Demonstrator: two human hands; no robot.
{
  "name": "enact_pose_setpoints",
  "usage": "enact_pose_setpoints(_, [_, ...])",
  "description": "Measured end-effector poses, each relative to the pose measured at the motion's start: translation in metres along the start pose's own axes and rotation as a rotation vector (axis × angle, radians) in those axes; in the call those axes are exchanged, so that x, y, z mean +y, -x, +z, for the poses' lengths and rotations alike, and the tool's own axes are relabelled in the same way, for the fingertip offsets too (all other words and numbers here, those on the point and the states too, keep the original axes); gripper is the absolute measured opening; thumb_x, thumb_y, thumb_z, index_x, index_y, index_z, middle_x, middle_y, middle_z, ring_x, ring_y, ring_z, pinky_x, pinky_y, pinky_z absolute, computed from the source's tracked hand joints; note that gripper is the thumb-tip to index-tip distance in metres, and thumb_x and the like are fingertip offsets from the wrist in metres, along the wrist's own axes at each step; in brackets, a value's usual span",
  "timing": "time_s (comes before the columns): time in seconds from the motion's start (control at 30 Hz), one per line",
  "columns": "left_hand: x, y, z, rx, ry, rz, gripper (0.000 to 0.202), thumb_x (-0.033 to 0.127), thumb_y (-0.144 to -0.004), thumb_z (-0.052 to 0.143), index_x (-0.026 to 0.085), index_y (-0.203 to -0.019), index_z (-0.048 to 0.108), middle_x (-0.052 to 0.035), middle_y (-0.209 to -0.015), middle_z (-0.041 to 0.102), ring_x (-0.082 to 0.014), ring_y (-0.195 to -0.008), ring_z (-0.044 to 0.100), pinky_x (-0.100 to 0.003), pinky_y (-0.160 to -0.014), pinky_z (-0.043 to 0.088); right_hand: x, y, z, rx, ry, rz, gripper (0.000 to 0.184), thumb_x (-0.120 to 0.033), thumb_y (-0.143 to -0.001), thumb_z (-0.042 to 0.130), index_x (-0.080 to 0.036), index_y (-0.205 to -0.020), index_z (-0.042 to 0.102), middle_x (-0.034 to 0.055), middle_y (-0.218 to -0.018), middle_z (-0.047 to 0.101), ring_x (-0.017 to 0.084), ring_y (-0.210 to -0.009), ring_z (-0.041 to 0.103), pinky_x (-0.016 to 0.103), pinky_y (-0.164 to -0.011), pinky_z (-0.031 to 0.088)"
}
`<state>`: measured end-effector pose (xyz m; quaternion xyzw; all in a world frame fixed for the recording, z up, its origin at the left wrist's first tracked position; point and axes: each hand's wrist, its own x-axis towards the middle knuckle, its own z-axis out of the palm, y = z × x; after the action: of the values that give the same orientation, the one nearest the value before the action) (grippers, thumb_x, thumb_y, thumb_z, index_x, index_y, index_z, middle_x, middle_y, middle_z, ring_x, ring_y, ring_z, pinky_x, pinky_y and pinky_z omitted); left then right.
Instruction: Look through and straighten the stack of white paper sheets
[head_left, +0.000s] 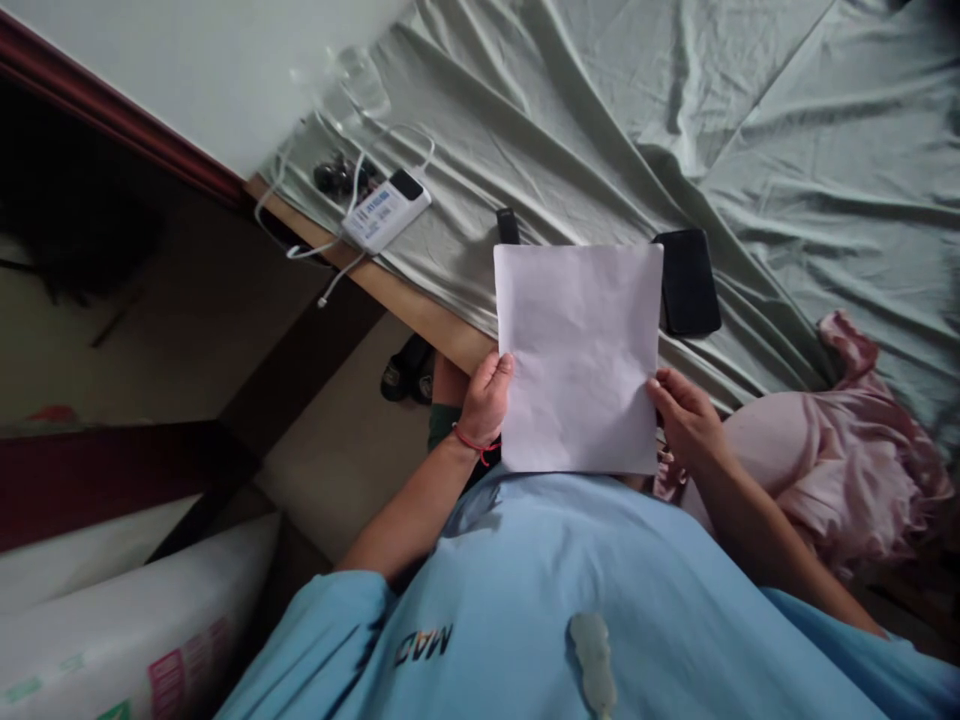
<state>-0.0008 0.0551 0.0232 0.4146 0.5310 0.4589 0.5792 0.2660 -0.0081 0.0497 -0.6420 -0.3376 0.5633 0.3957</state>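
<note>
Paper: a blank white sheet of paper (579, 355) is held up in front of the person's chest, above the edge of the bed; it is slightly creased and its lower edge meets the light blue shirt (570, 600).
Left hand: the left hand (486, 398) is closed on the sheet's left edge near the lower corner, thumb on the facing side and the fingers behind; a red thread bracelet (475, 444) sits on the wrist.
Right hand: the right hand (686, 418) grips the sheet's right edge, thumb tip on the front, the other fingers curled behind and below.
Bed: a wrinkled pale green bedsheet (787, 150) covers the mattress, with a wooden bed edge (420, 310) showing along its near side.
Phone: a black phone (687, 282) lies flat on the bedsheet, just beside the paper's upper right corner and partly hidden by it.
Small dark object: a small black item (508, 226) lies on the bedsheet just above the paper's top left corner; I cannot tell what it is.
Power bank: a white power bank (385, 211) with white cables (307, 215) rests near the bed's corner, well apart from the paper.
Pink cloth: a pink satin cloth (847, 460) is bunched just right of the right hand.
Floor: dark sandals (405, 370) sit on the floor below the bed edge.
</note>
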Motion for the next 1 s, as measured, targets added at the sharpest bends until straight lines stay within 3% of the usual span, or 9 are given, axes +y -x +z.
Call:
enact_pose_setpoints(0.13, [0.000, -0.006, 0.000, -0.028, 0.034, -0.029, 0.049, 0.062, -0.087, 0.066, 0.017, -0.107, 0.069, -0.0074, -0.109, 0.071, -0.0230, -0.111, 0.063, -0.034, -0.104, 0.046, 0.008, 0.006, -0.002, -0.124, -0.006, 0.047, 0.034, -0.055, -0.091, 0.064, -0.024, -0.102, 0.065, 0.0016, -0.087, 0.067, 0.015, -0.069, 0.059, 0.028, -0.061, 0.052])
enact_pose_setpoints(0.2, [-0.003, -0.007, -0.002, -0.026, 0.033, -0.051, 0.050, 0.062, -0.085, 0.069, 0.016, -0.104, 0.069, -0.0076, -0.106, 0.071, -0.0239, -0.112, 0.063, -0.035, -0.104, 0.047, 0.007, 0.002, -0.010, -0.077, 0.097, -0.005, 0.036, -0.056, -0.091, 0.062, -0.024, -0.108, 0.062, 0.0036, -0.090, 0.070, 0.019, -0.075, 0.064, 0.033, -0.067, 0.057])
enact_pose_setpoints(0.27, [-0.005, -0.007, -0.002, 0.010, 0.030, -0.046, 0.048, 0.061, -0.083, 0.072, 0.017, -0.102, 0.070, -0.0072, -0.106, 0.072, -0.0243, -0.113, 0.063, -0.036, -0.105, 0.047, -0.004, -0.006, -0.018, 0.078, 0.287, -0.169, 0.036, -0.053, -0.093, 0.060, -0.025, -0.116, 0.059, 0.0062, -0.098, 0.071, 0.023, -0.085, 0.068, 0.039, -0.073, 0.060])
enact_pose_setpoints(0.37, [-0.005, -0.005, -0.001, 0.023, 0.027, -0.011, 0.042, 0.055, -0.085, 0.073, 0.019, -0.107, 0.071, -0.0071, -0.112, 0.072, -0.0248, -0.118, 0.062, -0.036, -0.105, 0.047, -0.042, -0.026, -0.022, 0.304, 0.616, -0.554, 0.035, -0.041, -0.097, 0.055, -0.025, -0.128, 0.058, 0.0129, -0.123, 0.065, 0.029, -0.109, 0.064, 0.047, -0.087, 0.059])
enact_pose_setpoints(0.43, [0.000, -0.004, 0.001, -0.034, 0.031, -0.008, 0.043, 0.054, -0.088, 0.070, 0.020, -0.114, 0.070, -0.0077, -0.117, 0.071, -0.0252, -0.122, 0.060, -0.036, -0.105, 0.047, -0.074, -0.041, -0.014, 0.330, 0.773, -0.775, 0.037, -0.034, -0.099, 0.048, -0.022, -0.132, 0.058, 0.0161, -0.133, 0.061, 0.032, -0.119, 0.059, 0.051, -0.093, 0.057])
enact_pose_setpoints(0.53, [0.011, 0.000, 0.004, -0.141, 0.037, -0.037, 0.048, 0.057, -0.090, 0.066, 0.020, -0.122, 0.069, -0.0088, -0.121, 0.070, -0.0246, -0.118, 0.062, -0.035, -0.103, 0.048, -0.117, -0.063, 0.006, 0.220, 0.961, -0.929, 0.040, -0.029, -0.101, 0.043, -0.023, -0.138, 0.056, 0.0145, -0.141, 0.058, 0.034, -0.133, 0.050, 0.059, -0.111, 0.041])
enact_pose_setpoints(0.63, [0.020, 0.004, 0.004, -0.197, 0.022, -0.038, 0.049, 0.057, -0.092, 0.064, 0.019, -0.123, 0.068, -0.0084, -0.117, 0.070, -0.0213, -0.103, 0.065, -0.031, -0.091, 0.051, -0.138, -0.083, 0.023, 0.058, 1.068, -0.969, 0.037, -0.031, -0.102, 0.041, -0.024, -0.133, 0.060, 0.0117, -0.133, 0.063, 0.034, -0.136, 0.047, 0.061, -0.114, 0.032])
enact_pose_setpoints(0.73, [0.025, 0.008, 0.003, -0.171, -0.025, -0.021, 0.048, 0.058, -0.092, 0.064, 0.017, -0.115, 0.070, -0.0075, -0.108, 0.071, -0.0181, -0.091, 0.063, -0.028, -0.082, 0.050, -0.139, -0.099, 0.030, -0.083, 1.148, -0.920, 0.032, -0.035, -0.103, 0.041, -0.022, -0.116, 0.067, 0.0111, -0.108, 0.070, 0.033, -0.122, 0.055, 0.059, -0.110, 0.034])
enact_pose_setpoints(1.0, [0.019, 0.007, 0.007, -0.159, 0.006, -0.064, 0.050, 0.063, -0.087, 0.067, 0.017, -0.105, 0.068, -0.0058, -0.098, 0.071, -0.0177, -0.083, 0.062, -0.029, -0.080, 0.050, -0.123, -0.119, 0.034, -0.042, 1.227, -0.834, 0.038, -0.039, -0.102, 0.037, -0.019, -0.090, 0.067, 0.0126, -0.087, 0.067, 0.028, -0.086, 0.060, 0.042, -0.080, 0.046])
